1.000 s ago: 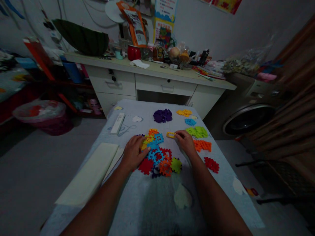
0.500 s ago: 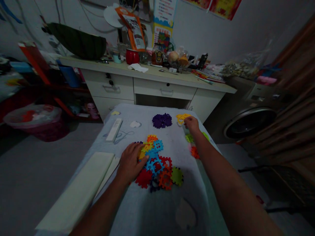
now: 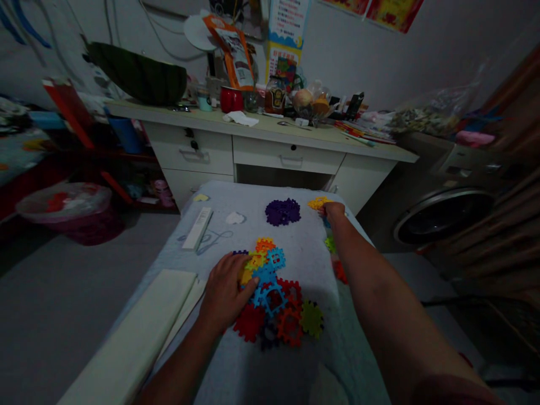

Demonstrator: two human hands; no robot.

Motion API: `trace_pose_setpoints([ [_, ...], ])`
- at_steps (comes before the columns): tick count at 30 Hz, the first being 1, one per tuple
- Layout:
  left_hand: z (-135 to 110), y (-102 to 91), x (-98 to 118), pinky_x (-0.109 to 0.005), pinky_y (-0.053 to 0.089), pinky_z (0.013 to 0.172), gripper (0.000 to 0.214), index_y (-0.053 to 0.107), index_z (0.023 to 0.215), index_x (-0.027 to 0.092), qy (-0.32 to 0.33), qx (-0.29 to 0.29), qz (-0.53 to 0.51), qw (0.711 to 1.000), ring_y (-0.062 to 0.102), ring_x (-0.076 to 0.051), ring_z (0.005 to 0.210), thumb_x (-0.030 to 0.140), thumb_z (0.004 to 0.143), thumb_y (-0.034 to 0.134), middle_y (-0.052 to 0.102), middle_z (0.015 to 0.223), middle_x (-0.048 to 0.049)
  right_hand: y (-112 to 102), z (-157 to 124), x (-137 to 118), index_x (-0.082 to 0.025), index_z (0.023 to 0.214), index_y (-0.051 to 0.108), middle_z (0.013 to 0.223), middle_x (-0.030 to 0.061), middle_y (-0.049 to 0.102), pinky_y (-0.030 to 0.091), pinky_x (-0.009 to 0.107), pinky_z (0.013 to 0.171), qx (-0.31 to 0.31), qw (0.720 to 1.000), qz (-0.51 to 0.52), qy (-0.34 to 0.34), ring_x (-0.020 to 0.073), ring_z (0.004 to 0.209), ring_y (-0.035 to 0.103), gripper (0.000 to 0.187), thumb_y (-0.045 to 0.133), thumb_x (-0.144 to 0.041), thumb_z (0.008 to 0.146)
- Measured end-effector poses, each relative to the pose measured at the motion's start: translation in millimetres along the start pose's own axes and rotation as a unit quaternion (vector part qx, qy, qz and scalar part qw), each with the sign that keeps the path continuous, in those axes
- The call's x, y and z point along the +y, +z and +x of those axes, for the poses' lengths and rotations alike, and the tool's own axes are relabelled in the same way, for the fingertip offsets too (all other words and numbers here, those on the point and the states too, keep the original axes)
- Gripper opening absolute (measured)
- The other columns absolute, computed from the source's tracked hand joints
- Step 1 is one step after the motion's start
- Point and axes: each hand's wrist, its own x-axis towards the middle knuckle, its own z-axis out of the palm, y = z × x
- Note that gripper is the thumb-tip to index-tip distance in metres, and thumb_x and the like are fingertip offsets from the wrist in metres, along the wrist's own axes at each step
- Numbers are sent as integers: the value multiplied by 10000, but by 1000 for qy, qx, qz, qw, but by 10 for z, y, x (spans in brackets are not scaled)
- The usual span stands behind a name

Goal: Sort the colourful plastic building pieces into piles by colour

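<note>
A mixed heap of coloured interlocking plastic tiles (image 3: 276, 295) lies in the middle of a cloth-covered table (image 3: 253, 371). My left hand (image 3: 225, 292) rests flat on the heap's left side, fingers over yellow and blue tiles. My right hand (image 3: 333, 212) is stretched to the far right corner, fingers curled at the yellow tile pile (image 3: 317, 202). Whether it still holds a tile is hidden. A purple tile pile (image 3: 282, 211) lies to the left of the yellow one. Green (image 3: 330, 243) and orange-red (image 3: 340, 270) tiles peek out beside my right forearm.
A pale flat board (image 3: 139, 332) lies along the table's left edge, a white strip (image 3: 197, 228) further back. Beyond the table stands a cluttered desk with drawers (image 3: 253, 152). A washing machine (image 3: 442, 208) is at the right, a pink-lined bin (image 3: 67, 211) at the left.
My right hand carried a yellow tile from beside the heap out to the yellow pile at the far right corner. My left hand stayed on the heap.
</note>
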Motion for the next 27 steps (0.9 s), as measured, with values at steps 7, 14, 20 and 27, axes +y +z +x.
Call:
trace_pose_setpoints([
  [7,-1,1,-1,-550,380,1090,450,577,1261,249,-2,2,1,1000,457,-324,1312,476,874,548,618,1296,-80,16,-37,-8,-123,987,613,485,-49,532,498,183,391,28,999,3,24,97,362,535,156,582,-88,838],
  [14,4,-3,5,-541,378,1093,461,577,1266,240,0,1,6,1000,459,-325,1311,475,871,552,621,1299,-78,-160,-424,-25,-161,872,580,548,-32,566,514,184,446,-15,999,22,-21,98,435,579,127,619,-74,787],
  [20,4,-18,28,-521,380,1089,459,570,1273,225,19,3,3,1000,481,-311,1282,451,874,550,620,1288,-85,-448,-1129,125,-177,773,600,704,-4,662,513,190,504,-151,985,23,-83,98,556,619,104,642,-99,719],
  [27,-5,-14,26,-546,366,1088,458,577,1265,218,18,-4,2,1000,444,-337,1322,437,864,545,617,1299,-93,-701,-1825,680,-180,921,678,883,28,701,524,309,784,-371,863,-195,-280,164,808,639,206,649,-219,721],
])
